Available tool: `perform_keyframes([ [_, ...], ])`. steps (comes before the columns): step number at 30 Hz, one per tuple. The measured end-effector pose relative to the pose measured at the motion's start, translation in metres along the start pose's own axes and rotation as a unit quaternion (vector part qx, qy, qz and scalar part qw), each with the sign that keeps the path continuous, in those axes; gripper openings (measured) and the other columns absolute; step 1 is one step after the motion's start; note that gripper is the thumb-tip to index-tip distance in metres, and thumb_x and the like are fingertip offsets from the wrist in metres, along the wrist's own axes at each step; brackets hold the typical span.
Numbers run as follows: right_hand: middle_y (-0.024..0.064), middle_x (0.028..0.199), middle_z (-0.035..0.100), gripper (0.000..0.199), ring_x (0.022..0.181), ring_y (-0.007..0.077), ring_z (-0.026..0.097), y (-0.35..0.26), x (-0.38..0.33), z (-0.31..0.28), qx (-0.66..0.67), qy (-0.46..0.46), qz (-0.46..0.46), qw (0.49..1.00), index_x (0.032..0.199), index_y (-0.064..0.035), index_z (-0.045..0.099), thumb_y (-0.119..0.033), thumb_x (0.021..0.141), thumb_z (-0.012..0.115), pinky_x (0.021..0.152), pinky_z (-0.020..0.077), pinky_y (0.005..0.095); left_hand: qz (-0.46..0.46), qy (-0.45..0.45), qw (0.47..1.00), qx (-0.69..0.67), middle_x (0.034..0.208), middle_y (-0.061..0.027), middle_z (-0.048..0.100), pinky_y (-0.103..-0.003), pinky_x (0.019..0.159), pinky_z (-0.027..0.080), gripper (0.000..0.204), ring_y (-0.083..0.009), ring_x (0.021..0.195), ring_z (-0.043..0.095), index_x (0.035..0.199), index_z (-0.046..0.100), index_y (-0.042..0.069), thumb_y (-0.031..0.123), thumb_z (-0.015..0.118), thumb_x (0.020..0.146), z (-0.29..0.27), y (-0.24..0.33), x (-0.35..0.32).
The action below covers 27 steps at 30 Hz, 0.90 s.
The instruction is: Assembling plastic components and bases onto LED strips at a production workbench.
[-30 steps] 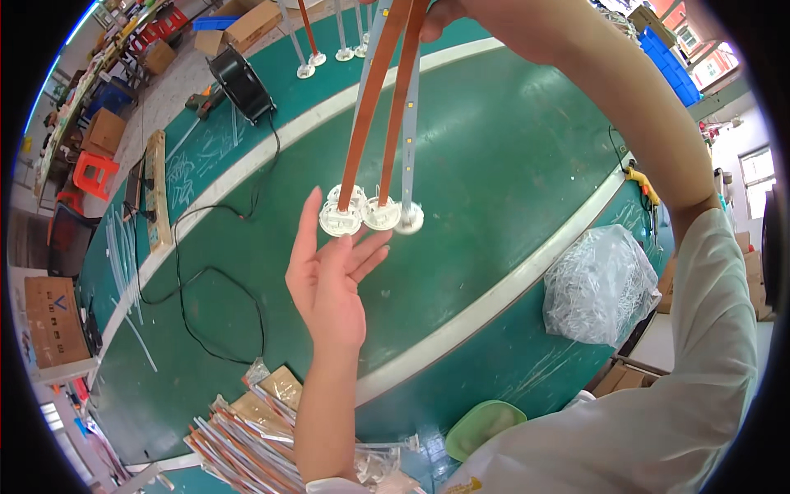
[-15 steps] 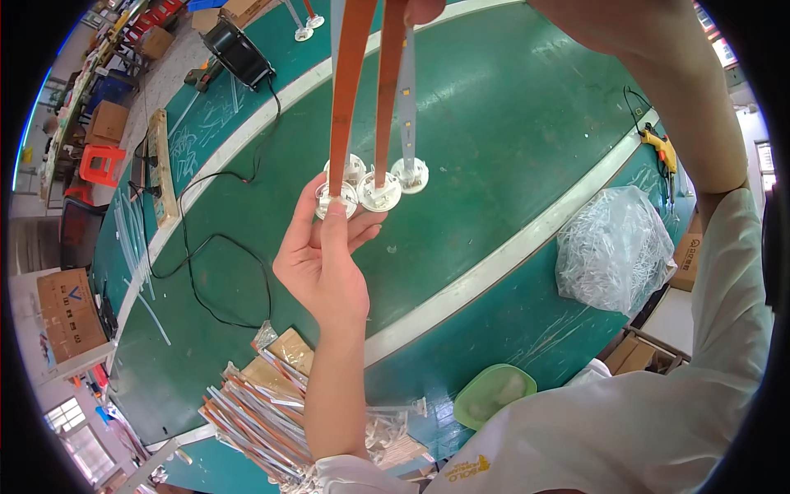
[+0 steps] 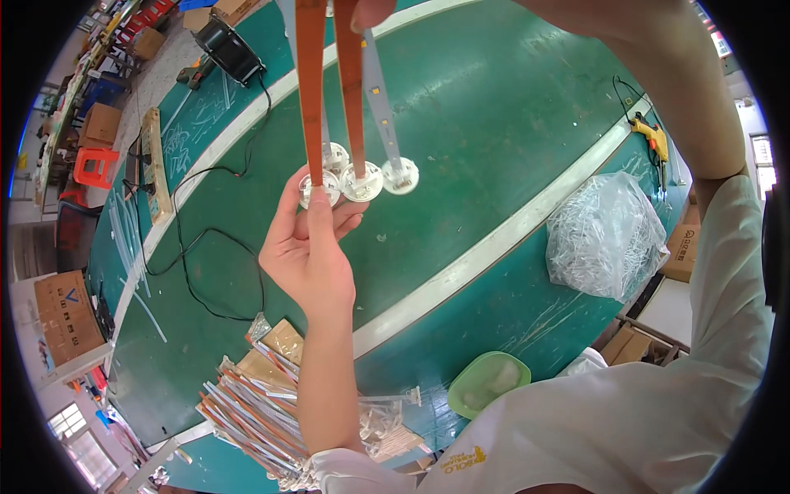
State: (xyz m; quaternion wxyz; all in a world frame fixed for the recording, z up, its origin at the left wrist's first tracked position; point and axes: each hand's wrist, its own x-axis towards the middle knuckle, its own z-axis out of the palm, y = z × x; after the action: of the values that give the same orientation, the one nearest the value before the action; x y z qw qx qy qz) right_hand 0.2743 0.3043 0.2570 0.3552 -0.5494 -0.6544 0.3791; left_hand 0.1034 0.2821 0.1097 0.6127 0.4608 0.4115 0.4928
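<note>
– Where are our strips (image 3: 311, 90)?
– Toward eleven o'clock, above the counter (image 3: 469, 206).
– And our grip?
– Our left fingers (image 3: 323, 221) pinch a white disc (image 3: 331, 188); our right fingers (image 3: 373, 11) clasp the strips near twelve.

Green tabletop (image 3: 477, 173) lies open right of the white discs (image 3: 367, 190), while a black cable (image 3: 239, 174) obstructs the left side.

The green table (image 3: 469, 222) carried a black cable (image 3: 263, 290), a plastic bag (image 3: 605, 237), a green bowl (image 3: 465, 392), a yellow glue gun (image 3: 652, 138) and piled strips (image 3: 247, 403).
</note>
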Motion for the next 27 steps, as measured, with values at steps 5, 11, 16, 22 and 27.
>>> perform_keyframes([
  [5,0.0093,0.075,0.07,0.044,0.071,0.0179,0.071,0.0,0.001,0.004,0.006,-0.021,0.012,1.0,0.083,0.0019,0.07,-0.041,0.09,0.069,0.067,0.0569,0.0304,-0.013,-0.026,1.0,0.01,0.092,-0.0136,0.073,-0.027,0.064,0.058,0.037,-0.0192,0.073,0.072,0.13,0.057,-0.006,0.006,0.059,0.096,-0.002,0.003,-0.006],
  [11,0.0094,0.075,0.07,0.045,0.068,0.0181,0.071,0.025,-0.014,-0.011,0.015,-0.04,0.055,0.998,0.082,0.0017,0.07,-0.043,0.089,0.07,0.064,0.0564,0.0295,0.03,-0.172,0.969,0.174,0.119,-0.0125,0.064,-0.029,0.087,0.049,0.054,-0.0157,0.101,0.061,0.14,0.05,-0.001,0.021,0.063,0.092,-0.03,0.005,-0.008],
  [16,0.011,0.075,0.069,0.041,0.067,0.0177,0.067,0.077,-0.024,0.028,0.106,-0.17,0.206,0.958,0.083,0.0015,0.069,-0.039,0.091,0.069,0.062,0.0561,0.0293,-0.279,-0.25,0.918,-0.129,0.114,-0.0178,0.066,-0.039,0.092,0.053,0.055,-0.0256,0.101,0.068,0.143,0.039,-0.003,0.006,0.063,0.094,-0.003,-0.016,-0.052],
  [22,0.0155,0.083,0.069,0.038,0.07,0.0202,0.069,0.173,-0.037,0.095,0.203,-0.204,0.351,0.891,0.082,0.0075,0.068,-0.03,0.089,0.072,0.065,0.0614,0.0297,-0.281,-0.173,0.942,0.054,0.113,-0.0179,0.065,-0.038,0.085,0.053,0.056,-0.0257,0.1,0.066,0.141,0.038,-0.004,0.009,0.063,0.093,-0.017,-0.063,-0.07],
  [27,0.0158,0.083,0.07,0.056,0.07,0.0208,0.072,0.191,-0.033,0.096,0.112,-0.194,0.377,0.899,0.077,0.0096,0.067,-0.045,0.085,0.073,0.063,0.0614,0.0289,0.182,-0.234,0.827,0.477,0.139,-0.0256,0.047,-0.048,0.099,0.042,0.063,-0.0399,0.122,0.05,0.14,0.042,-0.003,0.024,0.065,0.087,-0.058,-0.068,-0.059],
])
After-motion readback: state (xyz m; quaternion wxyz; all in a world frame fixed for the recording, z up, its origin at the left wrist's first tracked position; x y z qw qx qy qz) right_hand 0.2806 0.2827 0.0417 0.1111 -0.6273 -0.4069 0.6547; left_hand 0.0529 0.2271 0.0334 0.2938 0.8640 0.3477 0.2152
